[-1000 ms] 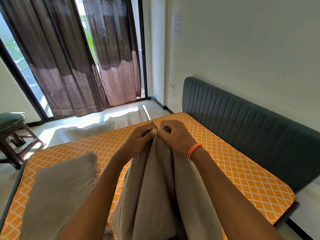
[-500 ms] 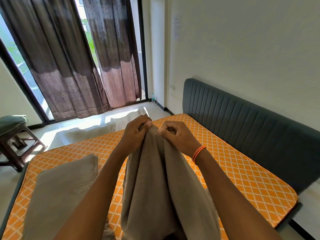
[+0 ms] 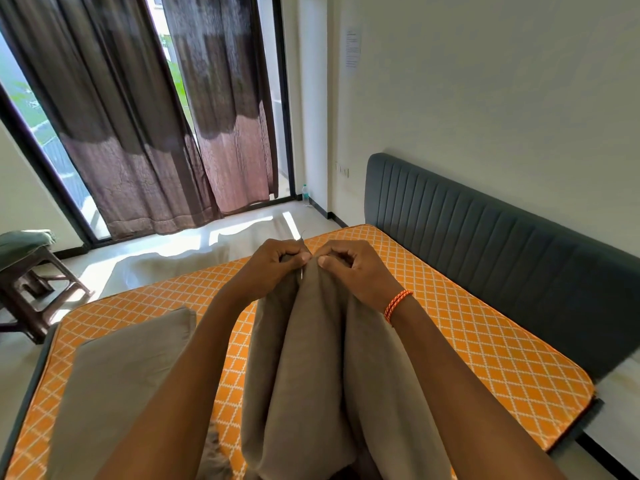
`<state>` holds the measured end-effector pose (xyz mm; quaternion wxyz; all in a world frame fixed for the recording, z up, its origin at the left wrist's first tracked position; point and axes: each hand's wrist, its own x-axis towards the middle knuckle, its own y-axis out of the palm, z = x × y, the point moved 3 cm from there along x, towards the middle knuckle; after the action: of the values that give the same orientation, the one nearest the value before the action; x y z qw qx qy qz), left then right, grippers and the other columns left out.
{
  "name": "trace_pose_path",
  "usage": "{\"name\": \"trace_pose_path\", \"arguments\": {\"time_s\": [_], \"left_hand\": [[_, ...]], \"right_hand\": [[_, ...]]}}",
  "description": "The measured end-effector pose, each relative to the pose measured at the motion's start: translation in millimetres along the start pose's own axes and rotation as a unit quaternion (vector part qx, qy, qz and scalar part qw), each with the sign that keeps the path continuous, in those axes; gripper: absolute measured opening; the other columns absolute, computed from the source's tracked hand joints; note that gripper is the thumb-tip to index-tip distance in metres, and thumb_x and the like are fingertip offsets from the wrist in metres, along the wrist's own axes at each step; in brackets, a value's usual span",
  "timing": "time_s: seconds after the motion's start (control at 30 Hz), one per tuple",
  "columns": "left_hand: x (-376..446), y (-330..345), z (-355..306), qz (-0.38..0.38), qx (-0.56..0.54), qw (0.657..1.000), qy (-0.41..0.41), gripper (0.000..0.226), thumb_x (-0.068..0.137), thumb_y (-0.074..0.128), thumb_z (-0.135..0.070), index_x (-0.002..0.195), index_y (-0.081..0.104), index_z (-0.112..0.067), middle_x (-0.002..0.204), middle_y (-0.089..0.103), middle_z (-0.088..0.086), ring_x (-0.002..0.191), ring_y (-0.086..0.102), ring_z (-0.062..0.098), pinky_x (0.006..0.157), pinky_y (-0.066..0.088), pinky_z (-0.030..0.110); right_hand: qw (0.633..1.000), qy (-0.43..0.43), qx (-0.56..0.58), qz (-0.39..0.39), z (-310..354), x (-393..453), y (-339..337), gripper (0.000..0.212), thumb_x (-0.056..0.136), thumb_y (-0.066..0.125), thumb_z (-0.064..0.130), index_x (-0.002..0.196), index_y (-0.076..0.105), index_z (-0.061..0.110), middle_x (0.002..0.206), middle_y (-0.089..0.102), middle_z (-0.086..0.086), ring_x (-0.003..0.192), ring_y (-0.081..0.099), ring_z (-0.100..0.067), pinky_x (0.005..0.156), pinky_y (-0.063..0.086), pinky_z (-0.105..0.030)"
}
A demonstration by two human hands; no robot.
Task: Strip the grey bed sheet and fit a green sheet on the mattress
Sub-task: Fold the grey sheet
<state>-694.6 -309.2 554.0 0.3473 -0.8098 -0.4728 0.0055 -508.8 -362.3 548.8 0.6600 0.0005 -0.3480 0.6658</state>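
One stool (image 3: pixel 29 282), dark brown, at the far left on the floor, carrying one folded green sheet (image 3: pixel 24 242) on its seat.
Two curtains (image 3: pixel 138 133), brown and sheer, hanging before the glass doors behind.
One pillow (image 3: pixel 117 382), grey-beige, lying flat on the left part of the mattress.
One mattress (image 3: pixel 485 344), bare, orange with a white diamond pattern, filling the middle of the view.
One left hand (image 3: pixel 273 263), fingers curled, its grip pinching the top edge of the grey sheet.
One grey sheet (image 3: pixel 325 375), grey-beige, gathered in long folds and held up over the mattress between the two forearms; its lower end runs out of view at the bottom edge.
One right hand (image 3: pixel 349 268), fingers curled, its grip pinching the same top edge; the two hands are just beside each other, knuckles nearly touching.
One wristband (image 3: pixel 396 304), orange and white cord, on the right wrist.
One water bottle (image 3: pixel 304 194), small, standing on the floor near the wall corner.
One headboard (image 3: pixel 502 230), dark grey-green with vertical channels, along the right-hand wall, touching the mattress edge.
One sheet of paper (image 3: pixel 352 46) fixed high on the wall; its print is too small to read.
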Motion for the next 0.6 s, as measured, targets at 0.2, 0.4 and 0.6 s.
{"name": "trace_pose_path", "arguments": {"time_s": [0.2, 0.4, 0.6], "left_hand": [[0, 8, -1, 0.0, -0.041, 0.999, -0.01, 0.035, 0.107, 0.057, -0.022, 0.094, 0.074, 0.005, 0.088, 0.068, 0.016, 0.077, 0.062, 0.014, 0.078, 0.049, 0.025], [0, 12, 5, -0.029, 0.007, 0.999, 0.014, 0.025, 0.109, 0.055, -0.02, 0.093, 0.074, -0.014, 0.088, 0.071, -0.006, 0.085, 0.065, 0.011, 0.076, 0.048, 0.014], [4, 7, 5, -0.166, 0.085, 0.982, -0.003, 0.018, 0.104, 0.056, -0.026, 0.088, 0.066, -0.024, 0.082, 0.065, -0.011, 0.08, 0.06, 0.002, 0.073, 0.043, 0.027]], "right_hand": [[0.999, 0.015, -0.012, -0.049, -6, -1, -1, 0.013, 0.097, 0.066, 0.015, 0.091, 0.078, 0.014, 0.085, 0.073, 0.006, 0.085, 0.066, -0.008, 0.078, 0.05, -0.015], [0.999, 0.026, 0.001, -0.026, -4, -3, 0, 0.019, 0.101, 0.062, 0.015, 0.086, 0.074, 0.014, 0.079, 0.069, 0.004, 0.077, 0.062, -0.006, 0.073, 0.049, -0.016], [0.999, 0.033, 0.041, -0.004, -7, -6, -1, 0.024, 0.103, 0.063, 0.022, 0.083, 0.074, 0.014, 0.079, 0.069, 0.0, 0.078, 0.063, -0.019, 0.074, 0.05, -0.028]]}}
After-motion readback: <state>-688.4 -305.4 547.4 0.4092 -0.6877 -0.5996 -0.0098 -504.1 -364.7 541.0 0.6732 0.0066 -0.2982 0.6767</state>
